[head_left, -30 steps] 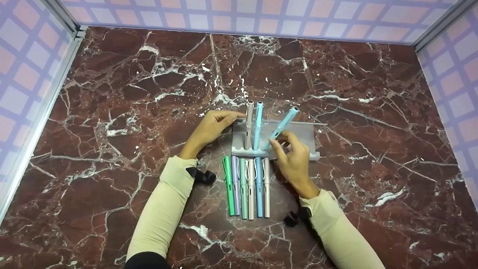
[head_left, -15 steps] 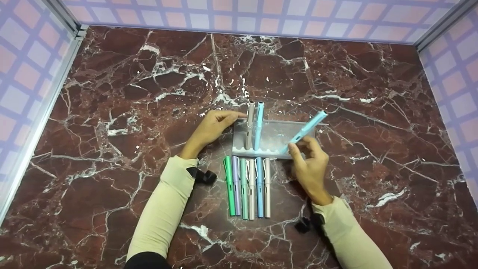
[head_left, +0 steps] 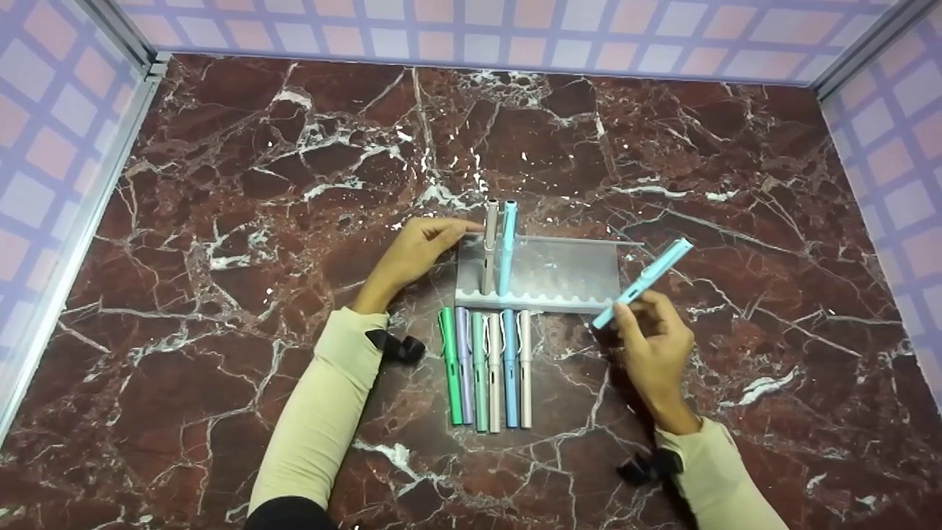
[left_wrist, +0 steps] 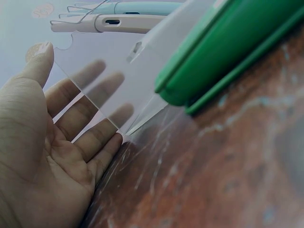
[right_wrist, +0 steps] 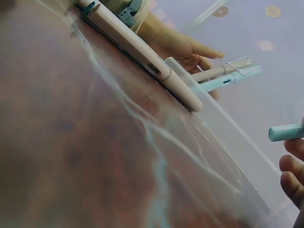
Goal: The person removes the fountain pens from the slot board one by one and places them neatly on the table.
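Observation:
A clear pen stand (head_left: 563, 272) with a notched front lip holds a grey-brown pen (head_left: 489, 250) and a light blue pen (head_left: 508, 246), both upright near its left end. My left hand (head_left: 416, 254) rests at that end with fairly straight fingers; in the left wrist view, some fingers (left_wrist: 90, 97) show through the clear panel (left_wrist: 156, 61). To the right of the stand, my right hand (head_left: 655, 346) pinches another light blue pen (head_left: 655, 272) near its lower end, tilted up to the right. Only this pen's tip (right_wrist: 285, 133) shows in the right wrist view.
In front of the stand several pens lie side by side: a green pen (head_left: 450, 368) at the left, then purple, pale green, beige and blue ones, and a beige pen (head_left: 525, 372) at the right. Checkered walls (head_left: 486, 33) border the marbled table (head_left: 294, 184).
My right hand has moved right with the light blue pen, from in front of the stand to beyond its right end. The pen leans further over. My left hand has stayed in place.

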Demonstrator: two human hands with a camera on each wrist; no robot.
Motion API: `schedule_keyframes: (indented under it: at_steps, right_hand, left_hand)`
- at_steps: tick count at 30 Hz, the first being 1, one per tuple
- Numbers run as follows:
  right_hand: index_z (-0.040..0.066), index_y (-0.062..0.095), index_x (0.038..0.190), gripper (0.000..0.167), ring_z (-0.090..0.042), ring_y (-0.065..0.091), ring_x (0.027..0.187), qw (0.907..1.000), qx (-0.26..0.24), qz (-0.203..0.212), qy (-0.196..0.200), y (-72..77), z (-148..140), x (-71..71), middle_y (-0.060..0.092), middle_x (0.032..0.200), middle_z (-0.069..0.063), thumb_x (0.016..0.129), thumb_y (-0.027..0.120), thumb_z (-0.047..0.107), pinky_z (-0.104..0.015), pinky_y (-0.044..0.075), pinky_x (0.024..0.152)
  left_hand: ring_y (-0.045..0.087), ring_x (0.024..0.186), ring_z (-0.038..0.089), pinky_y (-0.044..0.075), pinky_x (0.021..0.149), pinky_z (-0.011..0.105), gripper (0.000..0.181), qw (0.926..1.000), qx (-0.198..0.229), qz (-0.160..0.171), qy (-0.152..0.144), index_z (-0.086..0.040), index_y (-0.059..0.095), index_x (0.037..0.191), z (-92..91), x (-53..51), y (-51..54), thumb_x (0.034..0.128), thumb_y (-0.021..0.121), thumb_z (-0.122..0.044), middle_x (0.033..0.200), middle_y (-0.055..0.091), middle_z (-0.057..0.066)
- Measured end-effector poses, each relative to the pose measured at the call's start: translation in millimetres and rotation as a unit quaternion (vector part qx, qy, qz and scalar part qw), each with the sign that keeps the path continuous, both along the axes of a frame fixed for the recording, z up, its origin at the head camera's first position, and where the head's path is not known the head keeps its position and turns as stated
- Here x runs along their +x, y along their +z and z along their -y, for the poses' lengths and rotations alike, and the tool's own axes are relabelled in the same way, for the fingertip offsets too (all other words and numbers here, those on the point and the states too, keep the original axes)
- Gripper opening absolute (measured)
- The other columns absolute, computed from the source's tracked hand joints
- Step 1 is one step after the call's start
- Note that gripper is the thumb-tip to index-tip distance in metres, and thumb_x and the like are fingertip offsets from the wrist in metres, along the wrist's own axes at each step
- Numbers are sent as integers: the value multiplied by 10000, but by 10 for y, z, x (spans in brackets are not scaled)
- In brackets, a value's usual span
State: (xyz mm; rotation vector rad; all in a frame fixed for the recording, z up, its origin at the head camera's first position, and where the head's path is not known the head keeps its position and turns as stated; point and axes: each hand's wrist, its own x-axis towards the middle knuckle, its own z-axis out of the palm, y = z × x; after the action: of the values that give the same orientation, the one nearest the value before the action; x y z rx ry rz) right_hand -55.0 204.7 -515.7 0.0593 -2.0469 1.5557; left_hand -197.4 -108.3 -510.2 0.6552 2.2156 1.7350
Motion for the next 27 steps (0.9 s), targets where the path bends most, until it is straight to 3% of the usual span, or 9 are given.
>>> schedule_keyframes:
  at_steps: [2, 6, 8, 10, 13, 15, 17, 22, 27]
  right_hand:
    - [-144, 630, 962, 126, -100, 579, 554, 10000, 15, 43, -31, -4, -24, 15, 689, 756, 23, 847, 679, -161, -148, 476, 505]
    - [-142, 634, 972, 119, -120, 595, 565, 9997, 102, 227, -13, -12, -39, 19, 690, 750, -26, 865, 684, -136, -158, 490, 512]
    - [-139, 638, 976, 117, -129, 597, 569, 9993, 153, 341, 13, -12, -34, 21, 690, 748, -81, 870, 686, -128, -169, 498, 511]
    - [-147, 633, 977, 116, -122, 594, 569, 9987, 261, 430, -7, 0, -25, 26, 687, 742, -137, 871, 678, -134, -171, 497, 506]
    - [-154, 632, 969, 107, -103, 585, 559, 9981, 360, 505, -48, -1, -19, 34, 679, 733, -195, 868, 667, -151, -167, 484, 487]
    - [-164, 626, 961, 97, -90, 580, 551, 9979, 391, 510, -57, 2, -11, 42, 673, 725, -217, 868, 654, -165, -161, 473, 478]
    - [-162, 630, 952, 86, -93, 577, 534, 9979, 400, 499, -49, -10, -7, 55, 671, 718, -227, 869, 654, -166, -162, 464, 457]
    - [-140, 652, 955, 90, -108, 566, 512, 9974, 486, 533, 55, -20, 29, 129, 677, 709, -209, 867, 660, -158, -148, 441, 448]
    - [-145, 649, 942, 102, -51, 546, 525, 9970, 402, 553, 368, -27, 77, 227, 672, 699, -206, 852, 648, -193, -139, 451, 476]
  left_hand:
    - [461, 670, 111, 468, 775, 274, 420, 10000, 31, 47, 30, -85, 710, 1219, -2, 1, 4, 1040, 514, -411, 1203, 723, 103]
    - [648, 965, 269, 501, 940, 308, 406, 9999, 135, 89, 56, -22, 697, 1210, -3, 32, 65, 1050, 518, -350, 1276, 684, 137]
    - [638, 958, 321, 496, 971, 339, 440, 9998, 163, 59, 25, 8, 688, 1206, -1, 74, 147, 1044, 520, -366, 1266, 679, 179]
    - [620, 823, 247, 505, 883, 311, 533, 9999, 151, 23, 6, 20, 685, 1200, 0, 118, 228, 1027, 509, -452, 1243, 681, 215]
    - [381, 606, 110, 444, 737, 271, 653, 9999, 132, -41, -22, 24, 681, 1204, -2, 155, 297, 985, 499, -564, 1208, 681, 255]
    - [301, 565, 53, 411, 688, 267, 703, 9999, 102, -46, -12, 12, 681, 1211, 0, 130, 238, 959, 489, -615, 1197, 681, 257]
    - [302, 569, 69, 439, 745, 287, 708, 9999, 89, -51, -19, 12, 676, 1223, -1, 90, 153, 954, 491, -617, 1201, 679, 254]
    - [594, 821, 227, 493, 988, 366, 718, 9999, 107, -66, 5, -20, 687, 1225, -5, 17, 1, 934, 489, -645, 1249, 691, 174]
    - [655, 1099, 301, 479, 1051, 392, 755, 9998, 193, -50, -24, -65, 708, 1211, -8, -8, -28, 885, 498, -712, 1256, 700, 112]
